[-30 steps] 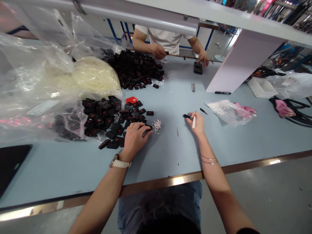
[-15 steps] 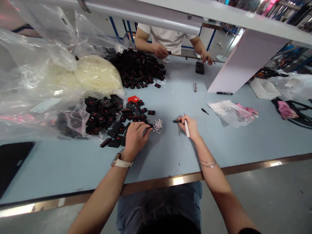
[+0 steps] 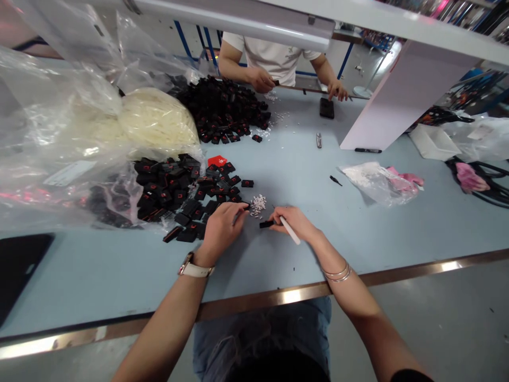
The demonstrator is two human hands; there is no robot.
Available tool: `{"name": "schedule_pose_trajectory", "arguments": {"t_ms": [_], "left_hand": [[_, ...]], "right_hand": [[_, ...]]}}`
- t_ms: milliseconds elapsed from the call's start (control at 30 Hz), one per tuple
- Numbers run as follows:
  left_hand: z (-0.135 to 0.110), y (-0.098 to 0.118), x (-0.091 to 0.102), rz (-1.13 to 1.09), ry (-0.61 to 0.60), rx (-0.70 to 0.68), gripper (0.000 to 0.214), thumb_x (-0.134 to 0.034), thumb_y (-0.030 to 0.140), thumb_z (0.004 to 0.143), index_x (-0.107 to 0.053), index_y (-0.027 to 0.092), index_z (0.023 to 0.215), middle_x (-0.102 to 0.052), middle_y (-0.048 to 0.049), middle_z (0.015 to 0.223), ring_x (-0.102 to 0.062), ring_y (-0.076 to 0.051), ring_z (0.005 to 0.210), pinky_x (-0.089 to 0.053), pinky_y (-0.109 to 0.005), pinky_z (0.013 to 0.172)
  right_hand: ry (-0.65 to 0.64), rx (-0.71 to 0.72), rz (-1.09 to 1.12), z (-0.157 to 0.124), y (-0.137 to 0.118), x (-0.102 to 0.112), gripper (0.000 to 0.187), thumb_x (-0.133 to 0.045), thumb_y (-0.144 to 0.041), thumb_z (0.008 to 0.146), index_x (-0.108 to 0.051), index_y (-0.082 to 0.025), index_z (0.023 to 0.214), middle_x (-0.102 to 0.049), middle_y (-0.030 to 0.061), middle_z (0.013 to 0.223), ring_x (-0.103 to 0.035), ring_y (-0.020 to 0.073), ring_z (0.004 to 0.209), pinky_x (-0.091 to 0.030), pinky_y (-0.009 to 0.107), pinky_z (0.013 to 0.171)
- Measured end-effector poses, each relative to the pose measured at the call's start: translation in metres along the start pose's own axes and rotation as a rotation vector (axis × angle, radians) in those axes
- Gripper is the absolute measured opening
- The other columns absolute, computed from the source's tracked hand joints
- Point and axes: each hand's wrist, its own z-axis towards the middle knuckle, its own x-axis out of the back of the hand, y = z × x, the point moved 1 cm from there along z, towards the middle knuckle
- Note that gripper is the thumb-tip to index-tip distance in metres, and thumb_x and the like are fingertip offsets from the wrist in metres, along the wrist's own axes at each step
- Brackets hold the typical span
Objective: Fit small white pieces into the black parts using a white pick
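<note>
My left hand [image 3: 223, 227] pinches a small black plastic piece [image 3: 246, 207] between thumb and fingertips, at the right edge of a pile of black plastic pieces [image 3: 186, 212] with red marks. My right hand [image 3: 292, 221] is closed around a white-handled tool [image 3: 290, 230], its working tip hidden from me. A black plastic piece [image 3: 265, 225] also sticks out of its fingertips, to the left. Between and just beyond both hands lies a small heap of tiny white parts [image 3: 258, 205].
Clear plastic bags [image 3: 63, 132] crowd the left side. Across the table [image 3: 338, 239], a co-worker's hands [image 3: 262, 80] are beside a bigger black heap [image 3: 226, 106]. A nail clipper [image 3: 318, 140], a black marker [image 3: 368, 150] and a plastic bag [image 3: 368, 180] lie to the right.
My right hand has moved left and slightly nearer to me, bringing the black piece and the white-handled tool close to the white parts. My left hand has barely moved.
</note>
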Motion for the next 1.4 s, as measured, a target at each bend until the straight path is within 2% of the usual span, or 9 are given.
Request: {"name": "schedule_pose_trajectory", "arguments": {"t_ms": [100,267,333,400,467,600,867,1000,1400], "left_hand": [[0.001,-0.002,0.005,0.024,-0.001,0.102,0.031,-0.042,0.035,0.093,-0.069,0.019,0.092,-0.073,-0.0084,0.092,-0.066,-0.021,0.087,-0.051,-0.031,0.079],[0.000,-0.005,0.012,0.177,-0.093,0.239,0.033,-0.050,0.046,0.089,-0.071,0.021,0.081,-0.071,-0.0040,0.071,-0.064,-0.019,0.064,-0.041,-0.028,0.057],[-0.001,-0.005,0.013,0.235,-0.135,0.257,0.033,-0.053,0.048,0.088,-0.070,0.022,0.076,-0.069,-0.0036,0.066,-0.063,-0.020,0.060,-0.039,-0.028,0.054],[-0.002,-0.006,0.012,0.249,-0.183,0.242,0.030,-0.055,0.046,0.087,-0.070,0.022,0.076,-0.070,-0.0041,0.068,-0.063,-0.021,0.062,-0.040,-0.029,0.055],[-0.003,-0.007,0.009,0.243,-0.212,0.202,0.026,-0.056,0.043,0.086,-0.069,0.022,0.079,-0.071,-0.0052,0.074,-0.065,-0.023,0.068,-0.044,-0.031,0.059],[-0.005,-0.008,0.003,0.189,-0.223,0.078,0.023,-0.050,0.036,0.090,-0.068,0.022,0.084,-0.071,-0.0068,0.083,-0.067,-0.022,0.076,-0.050,-0.032,0.067],[-0.007,0.003,-0.009,0.139,-0.215,-0.080,0.026,-0.045,0.027,0.094,-0.070,0.021,0.090,-0.069,-0.0074,0.088,-0.064,-0.020,0.083,-0.051,-0.030,0.072],[-0.006,0.005,-0.016,0.171,-0.217,-0.095,0.024,-0.048,0.026,0.093,-0.071,0.021,0.091,-0.067,-0.0076,0.086,-0.062,-0.021,0.081,-0.049,-0.030,0.068],[-0.002,0.010,-0.024,0.213,-0.202,-0.084,0.022,-0.048,0.023,0.093,-0.069,0.018,0.089,-0.066,-0.0082,0.086,-0.061,-0.022,0.083,-0.049,-0.031,0.073]], "right_hand": [[-0.034,0.036,-0.007,-0.001,-0.004,-0.003,0.027,-0.070,-0.019,0.074,-0.046,-0.022,0.064,-0.068,-0.0018,0.075,-0.056,0.0133,0.063,-0.036,0.024,0.064],[-0.043,0.065,0.008,-0.002,-0.011,-0.005,0.032,-0.077,-0.028,0.072,-0.047,-0.022,0.063,-0.065,-0.0023,0.068,-0.057,0.0137,0.063,-0.037,0.024,0.063],[-0.048,0.057,0.013,-0.002,-0.011,-0.004,0.033,-0.076,-0.034,0.074,-0.047,-0.022,0.063,-0.067,-0.0022,0.069,-0.055,0.0122,0.059,-0.037,0.023,0.060],[-0.021,0.039,0.032,-0.003,-0.009,-0.006,0.031,-0.070,-0.034,0.079,-0.046,-0.023,0.064,-0.069,-0.0020,0.073,-0.056,0.0113,0.059,-0.038,0.023,0.060],[0.064,0.018,0.051,-0.002,-0.006,-0.009,0.027,-0.063,-0.028,0.083,-0.045,-0.023,0.064,-0.070,-0.0012,0.077,-0.060,0.0120,0.064,-0.041,0.023,0.064],[0.238,-0.028,0.023,0.003,0.001,-0.019,0.022,-0.056,-0.015,0.082,-0.045,-0.023,0.064,-0.070,0.0007,0.078,-0.065,0.0152,0.075,-0.043,0.025,0.071],[0.212,-0.036,-0.091,0.015,0.005,-0.028,0.023,-0.061,-0.012,0.078,-0.048,-0.023,0.063,-0.068,0.0006,0.071,-0.062,0.0173,0.075,-0.043,0.025,0.068],[0.221,0.001,-0.118,0.016,0.006,-0.029,0.022,-0.059,-0.011,0.079,-0.050,-0.023,0.063,-0.065,-0.0014,0.067,-0.059,0.0147,0.071,-0.042,0.023,0.067],[0.191,-0.054,-0.218,0.018,0.007,-0.033,0.017,-0.061,-0.015,0.079,-0.051,-0.021,0.066,-0.057,-0.0036,0.064,-0.054,0.0117,0.066,-0.038,0.021,0.065]]}}
